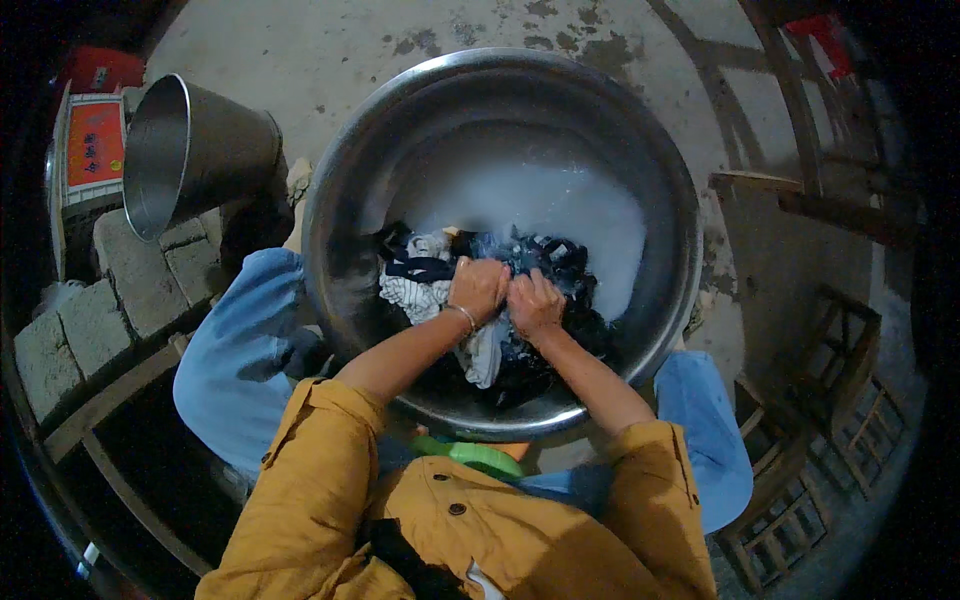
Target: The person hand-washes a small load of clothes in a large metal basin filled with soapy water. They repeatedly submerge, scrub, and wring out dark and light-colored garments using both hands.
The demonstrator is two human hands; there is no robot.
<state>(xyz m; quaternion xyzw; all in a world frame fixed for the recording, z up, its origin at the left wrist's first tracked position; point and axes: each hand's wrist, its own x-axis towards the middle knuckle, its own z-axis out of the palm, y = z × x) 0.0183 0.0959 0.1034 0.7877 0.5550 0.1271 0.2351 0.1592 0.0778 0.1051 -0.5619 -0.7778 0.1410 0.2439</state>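
Note:
Between my knees stands a wide metal basin [345, 160] with cloudy, whitish water [540, 195] in it. Wet laundry lies heaped at its near side: a white and dark striped garment [412, 296] on the left, dark clothes [575, 330] on the right. My left hand [480, 287], a bracelet at its wrist, is closed on the wet clothes at the middle of the heap. Right beside it, knuckles up, my right hand [535, 303] is closed on the cloth too. The fingertips of both hands are hidden in the folds, and which garment each grips is unclear.
A metal bucket [215, 140] lies tilted on grey blocks [140, 270] at the left, near a red box [95, 145]. Wooden stools or frames [775, 530] stand at the right. Something green [470, 455] shows below the basin's near rim. The concrete floor [330, 40] has wet patches.

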